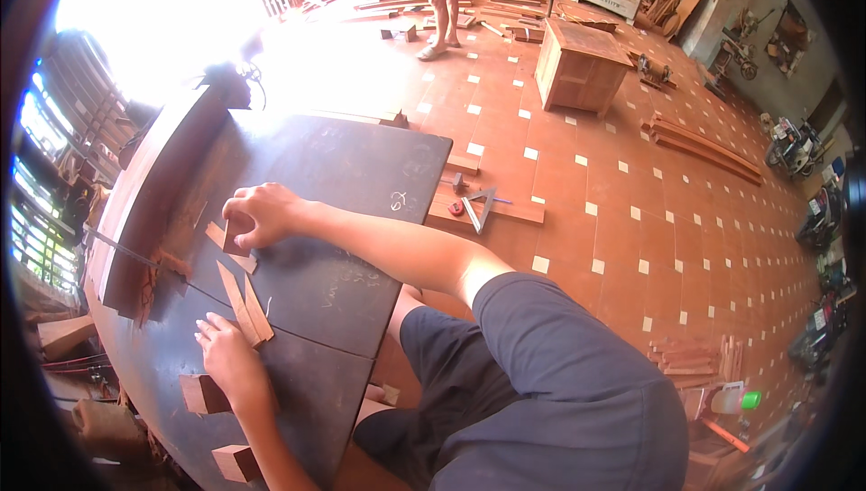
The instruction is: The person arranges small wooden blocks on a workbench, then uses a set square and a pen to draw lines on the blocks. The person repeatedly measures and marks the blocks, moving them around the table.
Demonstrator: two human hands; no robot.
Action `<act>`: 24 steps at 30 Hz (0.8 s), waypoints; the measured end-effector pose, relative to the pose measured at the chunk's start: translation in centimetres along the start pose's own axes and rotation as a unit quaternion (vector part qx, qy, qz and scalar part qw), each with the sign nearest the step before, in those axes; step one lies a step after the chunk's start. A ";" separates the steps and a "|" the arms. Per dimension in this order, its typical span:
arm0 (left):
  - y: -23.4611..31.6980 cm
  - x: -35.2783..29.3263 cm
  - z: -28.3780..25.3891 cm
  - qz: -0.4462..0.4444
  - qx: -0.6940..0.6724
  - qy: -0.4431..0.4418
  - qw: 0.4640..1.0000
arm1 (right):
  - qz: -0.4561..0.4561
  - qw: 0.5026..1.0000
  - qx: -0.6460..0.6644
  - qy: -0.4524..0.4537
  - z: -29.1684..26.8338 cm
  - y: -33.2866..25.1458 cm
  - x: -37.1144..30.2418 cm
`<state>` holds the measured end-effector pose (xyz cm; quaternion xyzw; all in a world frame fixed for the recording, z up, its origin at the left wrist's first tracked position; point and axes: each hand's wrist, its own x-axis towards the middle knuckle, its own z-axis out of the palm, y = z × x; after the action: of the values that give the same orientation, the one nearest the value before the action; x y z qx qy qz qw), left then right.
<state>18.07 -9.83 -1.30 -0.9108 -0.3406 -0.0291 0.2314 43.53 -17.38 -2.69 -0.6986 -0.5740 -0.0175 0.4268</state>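
My right hand (271, 213) is closed around a small wooden block (238, 229), thumb on one side and fingers on the other, above a dark metal machine table (334, 175). Thin wood offcuts (216, 237) lie beside and partly under it. Nearer to me, my left hand (232, 360) is over the tabletop with its fingers stretched out and nothing visible in them. Long wooden wedges (245, 306) lie just past its fingertips. Two more wooden blocks, one (205, 394) beside my left wrist and another (236, 463) beside the forearm, sit along the table's near left part.
A tall curved wooden fence (167, 193) bounds the table's left side, with a thin metal blade (135, 252) beside it. Right of the table, boards carry a set square (480, 211). A wooden cabinet (585, 67), a standing person (445, 4) and parked motorbikes (796, 144) are farther off.
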 end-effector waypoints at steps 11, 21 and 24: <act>0.2 0.0 1.0 0.007 0.031 0.029 0.999 | 0.043 0.999 0.010 0.011 -0.6 -0.3 -0.1; 0.1 -0.2 0.4 0.015 0.033 0.032 0.999 | 0.048 0.999 0.016 0.000 -0.6 -0.6 -0.1; 0.0 -0.1 0.6 0.017 0.044 0.032 0.998 | 0.046 0.999 0.014 -0.011 -0.7 -0.7 -0.2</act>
<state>17.96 -9.64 -1.90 -0.9041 -0.3183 -0.0394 0.2824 43.24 -17.95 -1.94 -0.7179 -0.5464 0.0178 0.4310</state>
